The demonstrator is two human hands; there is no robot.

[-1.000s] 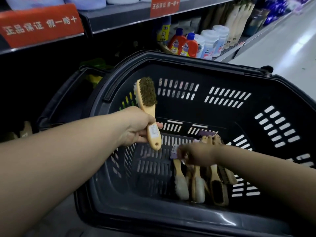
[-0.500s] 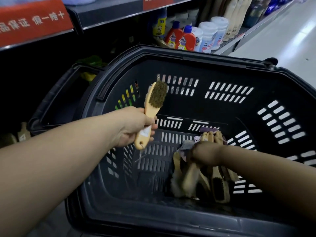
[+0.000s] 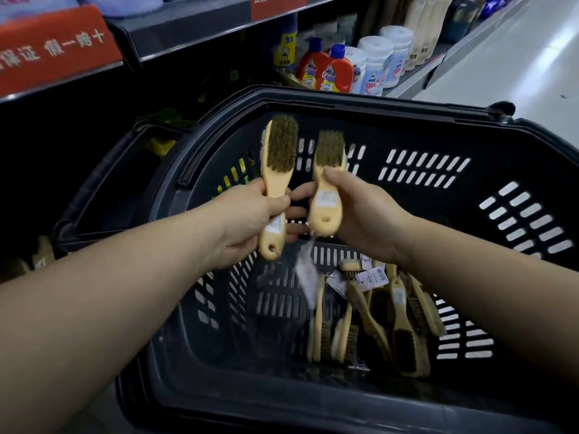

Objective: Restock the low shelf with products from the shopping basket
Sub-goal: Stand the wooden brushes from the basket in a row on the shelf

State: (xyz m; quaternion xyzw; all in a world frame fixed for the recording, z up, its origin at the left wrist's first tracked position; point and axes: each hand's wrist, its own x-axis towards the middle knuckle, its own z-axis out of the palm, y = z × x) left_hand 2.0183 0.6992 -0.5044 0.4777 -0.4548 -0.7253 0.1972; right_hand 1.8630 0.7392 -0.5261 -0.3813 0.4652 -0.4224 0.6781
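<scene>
A person restocking a shop aisle is lifting two wooden-handled brushes out of a black shopping basket (image 3: 344,103). The left hand (image 3: 247,223) is gripping one brush (image 3: 277,180) by its handle, and the right hand (image 3: 366,220) is pinching a second brush (image 3: 326,198) between thumb and fingers. Both brushes are standing bristle-head up, just beside each other, above the basket's open top. Several more brushes (image 3: 379,321) are lying in a heap on the basket floor, so the job appears to be partway through.

The step in hand looks like the pick-up. The next move is likely calling for a swing over the far rim towards the low shelf (image 3: 416,77), keeping the dangling price tags (image 3: 305,270) from catching on the basket's slots. The dark recess to the left is giving little away about a free space.

A red sign (image 3: 56,48) on the upper shelf edge is showing white Chinese characters reading "保证 假一赔十". A second red sign (image 3: 279,4) is being cut off by the top of the frame, with only parts of characters showing. Pale stickers on both handles are too blurred to read, and a barcode tag (image 3: 372,277) among the heap is no clearer. Red bottles with blue caps (image 3: 326,70) and white tubs (image 3: 376,61) are lining the low shelf, each carrying a cartoon figure, their brand names too small to make out.
</scene>
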